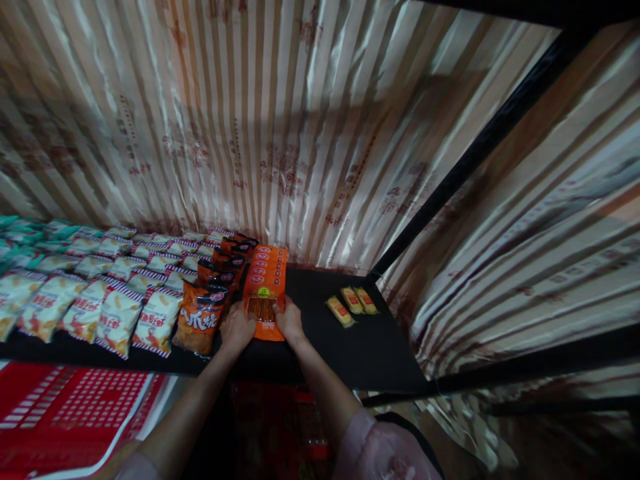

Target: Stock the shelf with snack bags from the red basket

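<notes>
An orange snack packet [269, 331], with a window showing brown stick-like food, lies flat on the black shelf [325, 363]. My left hand [237, 327] is closed at its lower left edge, and my right hand [289, 319] grips the right edge. The printed orange part above my hands could be the same packet or others overlapping behind it; I cannot tell. Just left of my left hand, an orange and black snack bag [198, 320] leans upright at the front of a row of similar bags.
Rows of white snack bags [116, 320] fill the left of the shelf, with green bags [20, 235] beyond. Small yellow packets [341, 311] lie to the right. A red basket [95, 400] is below left. Striped sheeting [280, 133] and a black frame bar [475, 153] border the shelf.
</notes>
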Demonstrator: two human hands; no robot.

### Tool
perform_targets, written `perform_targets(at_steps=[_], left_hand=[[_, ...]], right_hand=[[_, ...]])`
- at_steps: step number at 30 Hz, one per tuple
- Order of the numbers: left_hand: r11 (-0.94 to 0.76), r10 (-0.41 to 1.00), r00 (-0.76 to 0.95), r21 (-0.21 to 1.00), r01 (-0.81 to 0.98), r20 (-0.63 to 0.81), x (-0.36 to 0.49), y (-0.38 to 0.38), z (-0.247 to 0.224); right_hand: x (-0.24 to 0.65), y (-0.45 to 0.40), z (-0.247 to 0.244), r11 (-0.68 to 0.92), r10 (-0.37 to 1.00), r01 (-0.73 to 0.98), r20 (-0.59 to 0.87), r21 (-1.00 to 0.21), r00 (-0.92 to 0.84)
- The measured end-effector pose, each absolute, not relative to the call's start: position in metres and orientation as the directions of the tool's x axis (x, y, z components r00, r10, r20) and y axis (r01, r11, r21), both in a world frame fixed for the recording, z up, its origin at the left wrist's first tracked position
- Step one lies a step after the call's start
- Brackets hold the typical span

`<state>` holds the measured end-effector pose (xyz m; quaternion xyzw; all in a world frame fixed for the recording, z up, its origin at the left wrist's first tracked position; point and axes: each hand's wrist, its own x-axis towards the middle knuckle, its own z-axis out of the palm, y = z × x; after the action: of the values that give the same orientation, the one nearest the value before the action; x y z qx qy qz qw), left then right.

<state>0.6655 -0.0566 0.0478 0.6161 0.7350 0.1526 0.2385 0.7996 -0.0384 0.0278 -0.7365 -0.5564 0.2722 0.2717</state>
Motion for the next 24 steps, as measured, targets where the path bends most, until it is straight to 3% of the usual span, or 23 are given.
perform_targets(at_steps=[7, 16, 24], left_hand=[[0.034, 0.999, -0.024, 0.388, 0.921, -0.030, 0.677, -0.065, 0.058], [-0.167, 0.986, 0.165, 0.384, 0.908, 0.040, 0.685, -0.037, 0.047], [-0.221, 0.974, 0.224, 0.338, 0.915, 0.030, 0.697, -0.010, 0.032]], right_hand=[[0.801, -0.039, 0.025, -0.214, 0.971, 0.652, -0.084, -0.727, 0.224], [0.800, -0.040, 0.020, -0.200, 0.970, 0.646, -0.056, -0.737, 0.236], [0.802, -0.039, 0.015, -0.180, 0.972, 0.620, -0.041, -0.764, 0.232]])
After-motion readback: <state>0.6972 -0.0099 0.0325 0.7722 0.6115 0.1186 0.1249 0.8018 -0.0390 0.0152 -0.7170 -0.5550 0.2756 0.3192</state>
